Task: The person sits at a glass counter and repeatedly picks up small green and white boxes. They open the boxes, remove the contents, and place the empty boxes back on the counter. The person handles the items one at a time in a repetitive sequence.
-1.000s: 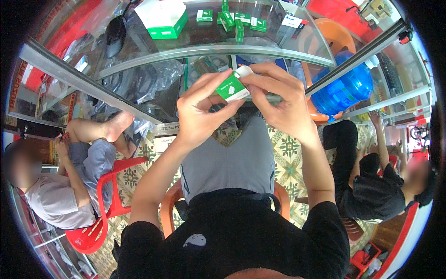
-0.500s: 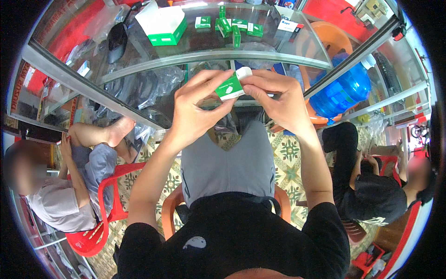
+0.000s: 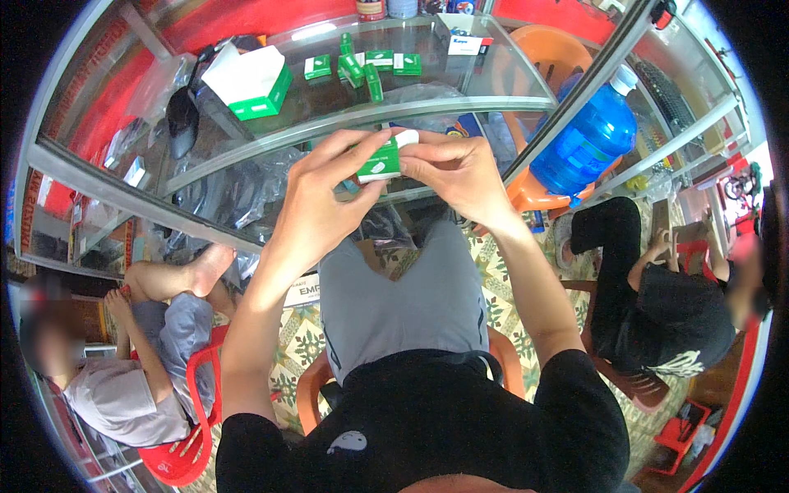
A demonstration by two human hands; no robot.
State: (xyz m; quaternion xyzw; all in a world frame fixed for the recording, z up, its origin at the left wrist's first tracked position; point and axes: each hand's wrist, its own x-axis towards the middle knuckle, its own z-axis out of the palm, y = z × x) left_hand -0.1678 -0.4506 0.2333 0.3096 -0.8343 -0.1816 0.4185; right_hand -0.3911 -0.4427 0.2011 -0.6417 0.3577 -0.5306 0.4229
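While raised over glass counter, left hand, right hand grip small green box, fingers closed.

Between your left hand and right hand sits a green-and-white small box; beyond them, more green-and-white boxes; right, a blue water jug.

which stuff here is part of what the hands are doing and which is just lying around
In use:
- small green and white box, held between left hand and right hand

Lying about:
- matching small boxes on the glass counter
- larger open box
- blue water jug
- orange chair
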